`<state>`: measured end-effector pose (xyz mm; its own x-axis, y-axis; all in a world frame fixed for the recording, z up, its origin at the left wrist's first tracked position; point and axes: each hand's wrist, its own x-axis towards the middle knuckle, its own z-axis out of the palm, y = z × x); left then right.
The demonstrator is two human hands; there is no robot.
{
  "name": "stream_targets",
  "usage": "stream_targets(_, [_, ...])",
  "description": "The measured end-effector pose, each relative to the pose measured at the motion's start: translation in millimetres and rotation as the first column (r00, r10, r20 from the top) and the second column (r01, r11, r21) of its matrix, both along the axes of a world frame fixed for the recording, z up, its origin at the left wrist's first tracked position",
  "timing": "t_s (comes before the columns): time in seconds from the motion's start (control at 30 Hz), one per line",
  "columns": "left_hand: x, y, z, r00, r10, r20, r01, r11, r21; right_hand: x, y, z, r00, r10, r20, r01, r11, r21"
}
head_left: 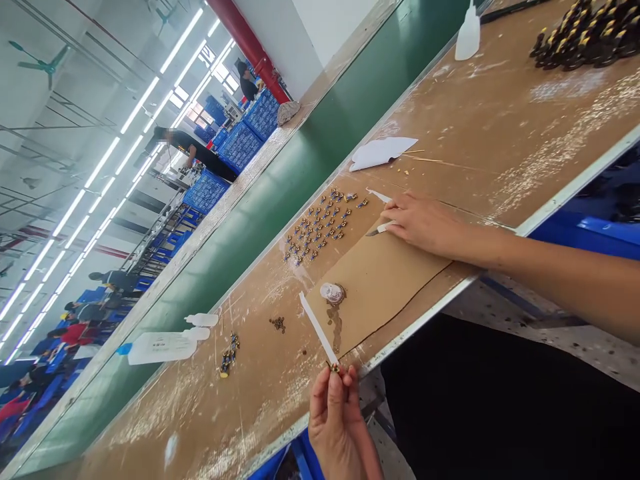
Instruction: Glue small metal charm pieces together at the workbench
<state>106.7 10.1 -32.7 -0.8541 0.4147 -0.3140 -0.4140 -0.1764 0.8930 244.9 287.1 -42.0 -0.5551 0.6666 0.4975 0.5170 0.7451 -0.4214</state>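
Note:
My left hand point(334, 417), at the bottom of the head view, pinches a small colourful piece point(334, 368) between thumb and fingers. Its details are too small to make out. My right hand point(417, 223) lies over the far end of a brown cardboard sheet point(380, 280), its fingers closed on a slim white tool with a dark pointed tip point(383, 228). A white pointed nozzle point(380, 195) shows beside the same fingers. On the cardboard stands a small round pot with whitish stuff point(332, 293). A white strip point(319, 329) stretches along the cardboard's edge towards my left hand.
Rows of small blue-and-gold pieces point(320, 227) lie beyond the cardboard. Tiny dark bits point(278, 325), a short cluster of pieces point(230, 357), a large plastic bottle point(163, 348), crumpled white paper point(383, 153), a squeeze bottle point(468, 37) and piled dark parts point(587, 37) share the workbench.

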Motion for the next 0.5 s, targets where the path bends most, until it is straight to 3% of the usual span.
stream_targets(0.13, [5.5,-5.7,-8.7,1.0,-0.016,0.004,0.016,1.0,0.009,0.3,13.0,-3.9,0.998,0.014,0.068,-0.013,1.0,-0.011])
stream_targets(0.33, [17.7,-5.3,-4.2,0.999,0.032,-0.012,-0.032,0.999,0.021,2.3,17.0,2.3,0.996,0.065,0.055,-0.061,0.995,-0.073])
stream_targets(0.5, [16.0,-11.4,-13.3,0.999,-0.044,0.013,0.044,0.998,0.047,4.9,-0.1,10.5,0.998,0.057,0.017,-0.054,0.989,-0.138])
